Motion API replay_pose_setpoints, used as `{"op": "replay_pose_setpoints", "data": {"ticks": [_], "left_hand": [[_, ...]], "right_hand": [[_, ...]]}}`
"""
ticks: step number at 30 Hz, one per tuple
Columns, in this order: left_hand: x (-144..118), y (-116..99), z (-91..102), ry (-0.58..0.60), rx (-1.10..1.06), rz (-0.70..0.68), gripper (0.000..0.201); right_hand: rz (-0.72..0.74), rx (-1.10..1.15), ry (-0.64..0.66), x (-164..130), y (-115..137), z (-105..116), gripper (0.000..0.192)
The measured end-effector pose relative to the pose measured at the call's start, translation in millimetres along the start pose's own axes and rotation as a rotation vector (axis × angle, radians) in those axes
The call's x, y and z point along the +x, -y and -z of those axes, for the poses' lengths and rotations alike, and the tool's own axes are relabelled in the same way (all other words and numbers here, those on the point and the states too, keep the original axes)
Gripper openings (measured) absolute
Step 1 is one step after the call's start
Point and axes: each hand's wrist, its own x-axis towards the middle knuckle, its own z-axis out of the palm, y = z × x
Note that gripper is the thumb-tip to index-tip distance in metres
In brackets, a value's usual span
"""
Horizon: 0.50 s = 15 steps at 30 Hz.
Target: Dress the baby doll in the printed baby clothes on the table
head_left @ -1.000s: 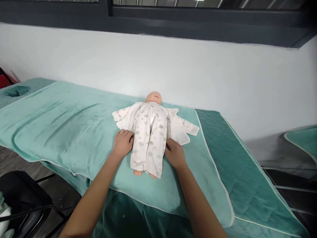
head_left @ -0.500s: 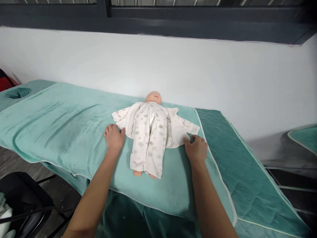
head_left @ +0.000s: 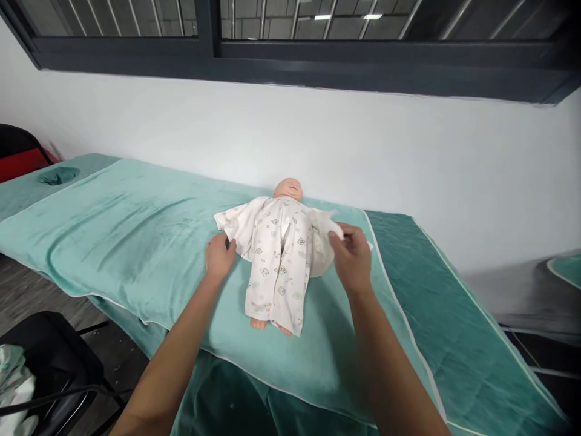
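A baby doll [head_left: 288, 189] lies on its back on the green cover, head toward the wall, its feet showing below the trouser legs. White printed baby trousers [head_left: 276, 266] lie along its front. Beneath them, a white baby jacket [head_left: 242, 225] is spread out to both sides. My right hand [head_left: 353, 257] is closed on the jacket's right-side front panel, which is lifted and folded upward. At the jacket's left-side lower edge rests my left hand [head_left: 220, 257], thumb apart from the fingers. Whether it touches the cloth is hard to see.
The doll lies on a padded bed with a light green cover [head_left: 136, 242], against a white wall [head_left: 290, 139]. The bed has a face hole [head_left: 59, 175] at far left. A black chair [head_left: 59, 345] holding crumpled cloth [head_left: 16, 375] stands at lower left. Above is a barred window [head_left: 318, 24].
My right hand has taken hold of the jacket's right-side panel and raised it toward the doll. My left hand stays by the left-side edge. The view has tilted up slightly.
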Motion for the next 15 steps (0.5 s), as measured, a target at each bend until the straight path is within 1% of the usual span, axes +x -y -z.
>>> {"op": "replay_pose_setpoints", "data": {"ticks": [1, 2, 3, 4, 5, 7, 9, 12, 13, 14, 15], "left_hand": [[0, 1, 0.4, 0.01, -0.067, 0.013, 0.017], [-1, 1, 0.7, 0.02, -0.14, 0.027, 0.016], [-1, 2, 0.9, 0.029, -0.228, 0.038, 0.015], [-1, 2, 0.9, 0.038, -0.321, 0.044, 0.015], [-1, 2, 0.8, 0.046, -0.41, 0.044, 0.015], [0, -2, 0.6, 0.063, -0.554, 0.032, 0.017], [1, -11, 1.4, 0.076, -0.627, 0.016, 0.019], [-1, -35, 6.7, 0.085, -0.68, -0.026, 0.02], [-3, -45, 9.5, 0.092, -0.691, -0.07, 0.02], [-6, -55, 12.3, 0.134, -0.661, -0.145, 0.019], [-10, -65, 15.0, 0.204, -0.587, -0.243, 0.017]], "right_hand": [[0.131, -0.031, 0.137, -1, 15, -5, 0.021], [0.247, -0.109, 0.258, -4, 27, -10, 0.016], [0.329, -0.197, 0.354, -8, 36, -13, 0.013], [0.378, -0.264, 0.427, -13, 42, -16, 0.011], [0.406, -0.303, 0.47, -18, 46, -19, 0.01], [0.419, -0.277, 0.488, -27, 47, -21, 0.011], [0.409, -0.173, 0.48, -34, 46, -22, 0.013], [0.343, -0.05, 0.491, -35, 46, -20, 0.013], [0.311, -0.035, 0.487, -31, 46, -19, 0.014], [0.274, -0.035, 0.464, -25, 44, -19, 0.015], [0.23, -0.046, 0.416, -17, 42, -20, 0.016]]}}
